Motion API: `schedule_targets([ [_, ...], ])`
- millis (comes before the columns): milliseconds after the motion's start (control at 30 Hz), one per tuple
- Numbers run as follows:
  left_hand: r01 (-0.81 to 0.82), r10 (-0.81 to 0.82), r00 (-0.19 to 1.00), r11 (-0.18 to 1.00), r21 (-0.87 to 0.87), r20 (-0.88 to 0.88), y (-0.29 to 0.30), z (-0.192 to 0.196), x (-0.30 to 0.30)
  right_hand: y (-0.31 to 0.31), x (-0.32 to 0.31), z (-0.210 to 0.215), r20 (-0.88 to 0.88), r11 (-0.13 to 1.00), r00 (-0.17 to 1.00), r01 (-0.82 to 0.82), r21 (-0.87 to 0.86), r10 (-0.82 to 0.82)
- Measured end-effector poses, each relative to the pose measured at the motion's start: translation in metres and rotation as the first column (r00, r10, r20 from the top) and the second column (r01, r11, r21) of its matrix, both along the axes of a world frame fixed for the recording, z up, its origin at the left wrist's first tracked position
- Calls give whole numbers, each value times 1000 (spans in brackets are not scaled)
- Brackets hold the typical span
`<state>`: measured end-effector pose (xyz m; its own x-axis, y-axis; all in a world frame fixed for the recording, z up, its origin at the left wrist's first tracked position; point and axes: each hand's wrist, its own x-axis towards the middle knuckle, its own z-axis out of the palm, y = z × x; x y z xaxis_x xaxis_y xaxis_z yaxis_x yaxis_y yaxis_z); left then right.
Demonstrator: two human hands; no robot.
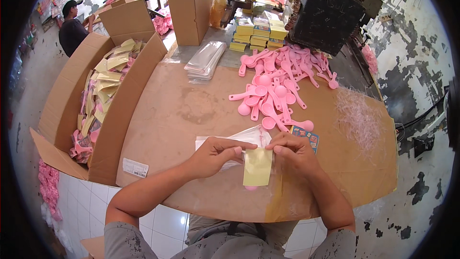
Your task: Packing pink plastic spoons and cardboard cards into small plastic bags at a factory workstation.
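Both the left hand (216, 156) and right hand (292, 151) pinch 1 yellow-carded packet (257, 167); many pink spoons (275, 91) lie unpacked, the carton (103, 100) part-filled.

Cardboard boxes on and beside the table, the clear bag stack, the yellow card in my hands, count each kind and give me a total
Cardboard boxes: 2, one open box at the left, one upright box at the back
Stack of clear bags: 1
Yellow card, held by left hand and right hand: 1
Total: 4
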<state>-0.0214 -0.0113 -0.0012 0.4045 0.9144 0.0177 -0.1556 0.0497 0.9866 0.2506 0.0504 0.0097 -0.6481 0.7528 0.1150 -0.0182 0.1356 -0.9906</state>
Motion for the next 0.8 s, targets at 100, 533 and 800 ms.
schedule_targets([
  [100, -10, 12, 999, 999, -41, 52, 0, -1, 2, 0, -1, -5, 17, 1000, 1000, 13, -8, -12],
  [533, -8, -2, 991, 997, -74, -134, -1, 1, 5, -1, -3, -5, -2, 999, 1000, 1, -35, -1],
  [800, -84, 88, 982, 996, 30, -165, -5, 3, 7, -18, -15, 5, -84, 990, 996, 0, -142, -12],
])
